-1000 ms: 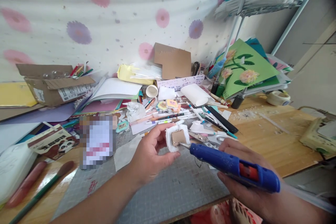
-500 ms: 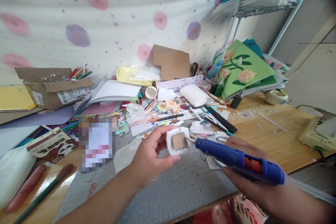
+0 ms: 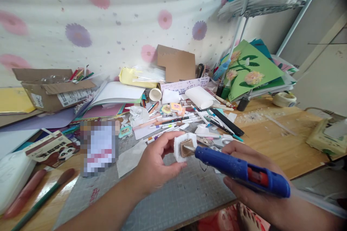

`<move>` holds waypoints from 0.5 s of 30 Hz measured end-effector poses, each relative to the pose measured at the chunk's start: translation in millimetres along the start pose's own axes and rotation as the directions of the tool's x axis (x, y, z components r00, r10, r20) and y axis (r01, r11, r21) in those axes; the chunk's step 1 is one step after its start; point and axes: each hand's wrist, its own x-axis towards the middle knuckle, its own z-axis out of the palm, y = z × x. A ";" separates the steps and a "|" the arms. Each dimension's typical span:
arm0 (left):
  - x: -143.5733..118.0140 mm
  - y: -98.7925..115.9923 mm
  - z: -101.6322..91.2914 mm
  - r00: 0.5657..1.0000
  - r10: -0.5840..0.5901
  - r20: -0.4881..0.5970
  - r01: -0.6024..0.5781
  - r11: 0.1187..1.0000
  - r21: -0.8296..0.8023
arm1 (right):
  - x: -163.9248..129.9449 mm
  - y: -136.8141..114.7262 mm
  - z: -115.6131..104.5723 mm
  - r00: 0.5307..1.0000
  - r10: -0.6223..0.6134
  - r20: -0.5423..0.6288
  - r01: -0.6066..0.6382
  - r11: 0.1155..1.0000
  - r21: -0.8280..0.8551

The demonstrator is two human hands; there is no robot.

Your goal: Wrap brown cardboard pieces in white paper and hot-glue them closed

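Between thumb and fingers, my left hand (image 3: 155, 164) pinches a small white fuzzy-edged piece (image 3: 177, 148) above the mat. Set in its face is a brown cardboard square (image 3: 187, 149). My right hand (image 3: 252, 184) is wrapped round a blue glue gun (image 3: 241, 171) with a red part in its side and a clear stick trailing from its rear. The metal nozzle (image 3: 189, 148) points left and lies over the cardboard square; whether it touches cannot be told. Part of my right hand is hidden behind the gun.
A grey cutting mat (image 3: 173, 205) lies under my hands. Behind it are several scattered pens (image 3: 173, 122), scissors (image 3: 225, 140) and paper scraps. A cardboard box (image 3: 54, 90) stands at the left, near a brush (image 3: 51, 195). Green painted paper (image 3: 252, 68) leans at the right.
The glue gun has moved left, taking its nozzle from the edge of the white piece to over the cardboard square. The white piece has turned slightly in my left hand.
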 end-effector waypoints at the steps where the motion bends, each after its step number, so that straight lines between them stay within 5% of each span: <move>1: 0.1 -0.1 0.1 1.000 -0.001 -0.003 0.001 1.000 0.004 | -0.1 0.1 0.8 1.000 -0.004 -0.006 0.004 1.000 0.014; 15: -0.6 -4.3 -1.3 0.998 0.051 0.029 -0.053 0.995 0.081 | 1.7 6.3 2.8 0.996 -0.088 0.000 0.088 0.991 -0.099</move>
